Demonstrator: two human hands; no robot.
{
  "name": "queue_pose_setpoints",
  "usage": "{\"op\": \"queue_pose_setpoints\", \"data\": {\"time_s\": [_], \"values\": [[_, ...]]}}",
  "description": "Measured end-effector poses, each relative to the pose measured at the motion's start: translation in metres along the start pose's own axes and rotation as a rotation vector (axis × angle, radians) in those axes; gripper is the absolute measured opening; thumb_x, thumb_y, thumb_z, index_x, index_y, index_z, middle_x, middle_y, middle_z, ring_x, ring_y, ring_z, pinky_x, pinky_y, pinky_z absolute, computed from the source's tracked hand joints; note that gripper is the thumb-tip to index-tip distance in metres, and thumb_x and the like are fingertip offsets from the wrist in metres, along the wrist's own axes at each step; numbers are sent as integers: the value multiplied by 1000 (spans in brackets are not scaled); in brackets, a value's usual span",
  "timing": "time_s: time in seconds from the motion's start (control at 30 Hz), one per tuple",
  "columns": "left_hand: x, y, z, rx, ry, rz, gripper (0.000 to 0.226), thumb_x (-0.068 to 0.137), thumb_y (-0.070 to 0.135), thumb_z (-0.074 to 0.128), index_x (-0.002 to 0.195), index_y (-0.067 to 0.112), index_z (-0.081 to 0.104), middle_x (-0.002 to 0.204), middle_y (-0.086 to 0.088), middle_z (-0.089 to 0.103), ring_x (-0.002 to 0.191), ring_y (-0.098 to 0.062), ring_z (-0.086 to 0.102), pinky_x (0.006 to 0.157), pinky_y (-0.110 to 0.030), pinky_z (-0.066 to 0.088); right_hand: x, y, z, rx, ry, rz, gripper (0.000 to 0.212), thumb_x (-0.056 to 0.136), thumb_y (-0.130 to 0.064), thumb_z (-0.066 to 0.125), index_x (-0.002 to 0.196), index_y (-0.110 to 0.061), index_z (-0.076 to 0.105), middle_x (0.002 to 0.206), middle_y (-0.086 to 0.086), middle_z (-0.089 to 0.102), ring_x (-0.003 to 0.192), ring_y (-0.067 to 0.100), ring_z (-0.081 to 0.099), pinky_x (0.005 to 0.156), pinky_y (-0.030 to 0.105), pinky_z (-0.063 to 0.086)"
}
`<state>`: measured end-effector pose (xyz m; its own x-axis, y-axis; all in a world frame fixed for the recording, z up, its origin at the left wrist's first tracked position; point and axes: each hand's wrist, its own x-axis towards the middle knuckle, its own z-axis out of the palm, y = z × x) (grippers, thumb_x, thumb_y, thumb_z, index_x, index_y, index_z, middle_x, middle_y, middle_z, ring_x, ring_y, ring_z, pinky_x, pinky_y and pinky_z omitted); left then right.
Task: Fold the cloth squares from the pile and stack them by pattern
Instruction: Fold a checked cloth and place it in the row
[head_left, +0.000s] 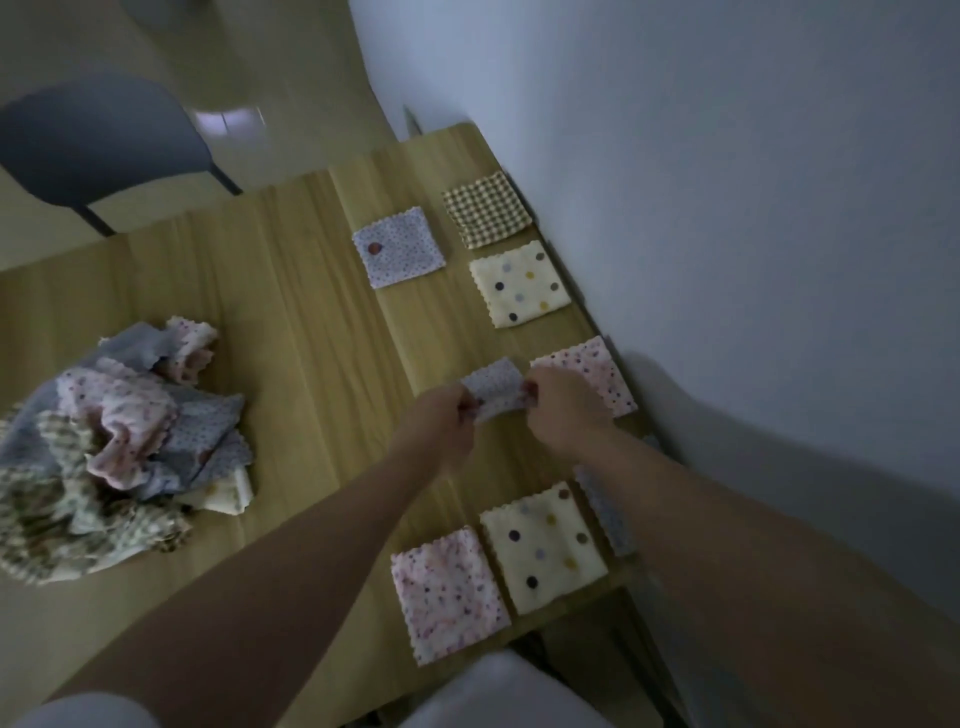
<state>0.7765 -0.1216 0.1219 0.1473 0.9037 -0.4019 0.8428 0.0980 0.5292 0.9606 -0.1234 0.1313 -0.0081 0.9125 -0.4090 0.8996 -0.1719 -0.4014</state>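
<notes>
A small lilac dotted cloth (496, 387) hangs just above the wooden table (311, 322), pinched at its left edge by my left hand (441, 418) and at its right edge by my right hand (566, 408). The loose pile of cloth squares (119, 447) lies at the table's left. Folded squares lie along the right side: a lilac one (399, 247), a brown checked one (487, 209), a cream polka-dot one (519, 283), a pink floral one (597, 371) partly behind my right hand, a second pink floral one (449, 592), a second cream polka-dot one (543, 545), and a lilac strip (605, 512) beside my right forearm.
A white wall (727, 208) runs close along the table's right edge. A grey chair (98, 140) stands beyond the far left corner. The table's near edge is just below the pink floral square.
</notes>
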Motion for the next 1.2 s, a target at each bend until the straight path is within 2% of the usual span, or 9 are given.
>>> {"op": "queue_pose_setpoints", "data": {"time_s": [0.07, 0.2, 0.3, 0.43, 0.57, 0.8, 0.97, 1.1, 1.2], "values": [[3, 12, -29, -221, 24, -90, 8, 99, 20, 57, 103, 23, 63, 90, 5, 62, 76, -14, 59, 58, -25, 42, 5, -13, -27, 202, -20, 18, 21, 100, -19, 51, 119, -18, 62, 111, 0, 65, 103, 20, 61, 90, 38, 54], [10, 28, -68, -622, 9, -178, 10, 94, 3, 60, 99, 10, 64, 82, -6, 60, 70, -18, 57, 56, -27, 49, 16, -35, -64, 247, 12, -35, 20, 99, -17, 50, 113, -21, 63, 111, 2, 65, 104, 21, 61, 90, 39, 54], [15, 27, -83, -522, 28, -148, 10, 94, 10, 65, 104, 11, 66, 82, -3, 61, 69, -16, 57, 46, -19, 45, 21, -46, -75, 152, -5, -73, 29, 100, -19, 49, 123, -19, 66, 123, 3, 66, 113, 22, 60, 97, 38, 52], [19, 15, -87, -232, 27, -32, 14, 99, 23, 61, 110, 19, 69, 97, 2, 66, 83, -16, 61, 59, -22, 42, 27, -48, -74, 23, -20, -146, 32, 101, -21, 51, 128, -17, 67, 125, 7, 69, 111, 24, 63, 95, 35, 52], [22, 9, -87, -82, 46, 43, 22, 101, 19, 55, 115, 16, 72, 107, -2, 72, 92, -19, 65, 74, -28, 44, 33, -49, -69, 20, -12, -181, 31, 101, -21, 52, 128, -15, 66, 121, 8, 69, 107, 23, 64, 90, 34, 53], [10, -5, -56, 25, 318, 300, 21, 100, 9, 57, 114, 9, 73, 112, -9, 64, 99, -25, 63, 81, -24, 40, 25, -31, -46, 140, 117, -294, 24, 95, -4, 57, 113, -6, 73, 111, 12, 71, 102, 25, 65, 92, 39, 53], [-13, -33, 9, 163, 154, 427, 29, 86, -6, 68, 111, 7, 74, 112, -13, 65, 98, -33, 66, 83, -33, 53, 4, -3, -1, -40, -12, -309, 26, 94, -7, 59, 115, -10, 74, 119, 6, 66, 108, 20, 59, 99, 35, 50], [-25, -42, 37, 342, -170, 322, 45, 94, 7, 58, 136, 21, 60, 140, 0, 49, 131, -23, 48, 100, -38, 49, -8, 16, 30, -229, -183, -239, 23, 92, -12, 54, 105, -13, 73, 117, 3, 58, 104, 23, 60, 89, 41, 54], [-27, -42, 35, 389, -194, 334, 43, 97, 14, 52, 138, 24, 57, 142, 4, 50, 132, -19, 46, 104, -37, 45, -10, 24, 38, -288, -201, -266, 22, 91, -11, 52, 99, -8, 72, 110, 8, 59, 99, 26, 58, 82, 36, 52]]}}
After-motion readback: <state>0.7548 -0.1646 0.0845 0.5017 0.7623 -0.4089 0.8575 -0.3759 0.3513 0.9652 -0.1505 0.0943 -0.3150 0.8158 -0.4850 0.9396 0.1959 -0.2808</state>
